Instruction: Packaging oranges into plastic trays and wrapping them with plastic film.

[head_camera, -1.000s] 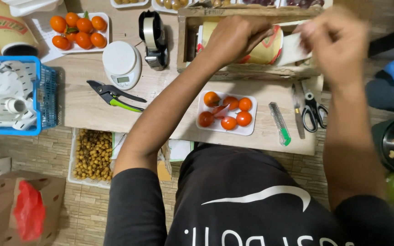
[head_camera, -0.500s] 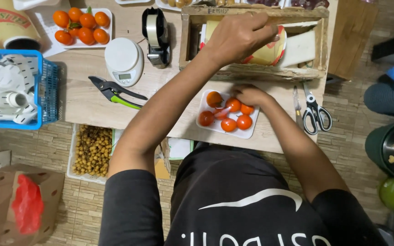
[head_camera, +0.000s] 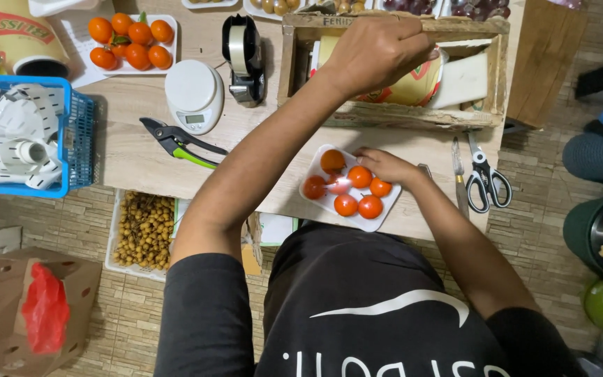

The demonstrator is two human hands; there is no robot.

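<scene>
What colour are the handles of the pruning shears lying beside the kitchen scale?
The pruning shears have one black handle and one bright green handle, seen clearly in the head view.

A pale wooden desk [head_camera: 141, 153] carries a wooden crate [head_camera: 392, 115] at its far edge, a white tray of tomatoes [head_camera: 347, 188] at the near edge, scissors [head_camera: 486, 178] beside it, and a blue basket [head_camera: 71, 139] at the left edge.
</scene>
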